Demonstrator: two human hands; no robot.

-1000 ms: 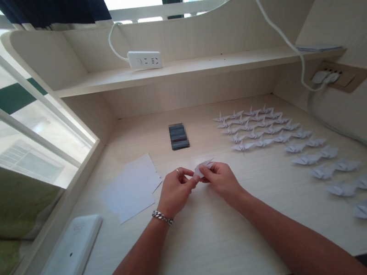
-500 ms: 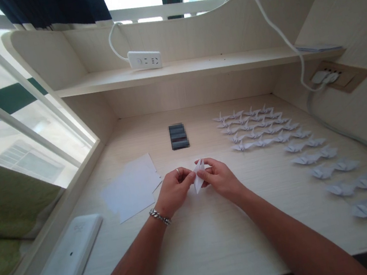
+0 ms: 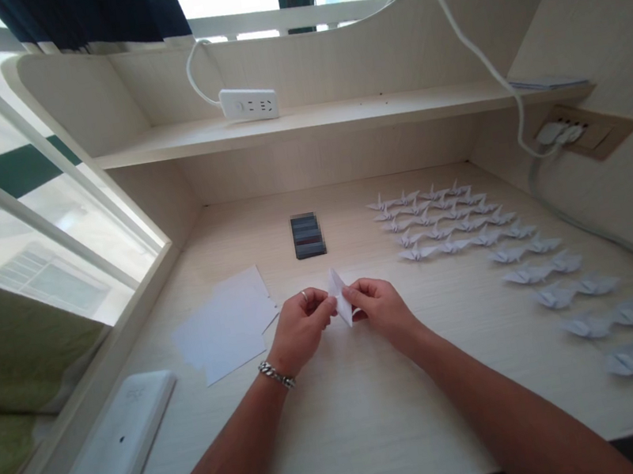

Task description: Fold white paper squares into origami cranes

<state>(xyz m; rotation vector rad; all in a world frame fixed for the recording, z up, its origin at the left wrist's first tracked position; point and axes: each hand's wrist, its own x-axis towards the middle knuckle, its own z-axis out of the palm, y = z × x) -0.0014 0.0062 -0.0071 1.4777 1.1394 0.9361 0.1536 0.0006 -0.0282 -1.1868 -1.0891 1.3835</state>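
A small folded white paper (image 3: 339, 297), shaped like a narrow diamond with pointed ends, is held just above the desk between both hands. My left hand (image 3: 304, 323), with a ring and a chain bracelet, pinches its left edge between thumb and fingers. On the other edge my right hand (image 3: 380, 305) has its thumb and fingertips closed, the remaining fingers curled behind. Loose square sheets of white paper (image 3: 229, 331) lie overlapping to the left of my hands. Rows of folded paper cranes (image 3: 447, 226) stand on the right side of the desk.
A dark striped block (image 3: 307, 235) lies beyond my hands. At the front left rests a long white device (image 3: 105, 463) with a round black dial. A power strip (image 3: 249, 104) sits on the shelf (image 3: 322, 117), and a white cable (image 3: 479, 51) runs down to the wall socket (image 3: 594, 130).
The folded paper has turned between my fingers; its top point now leans left instead of right. My right fingers have shifted their hold slightly. The things on the desk have stayed put.
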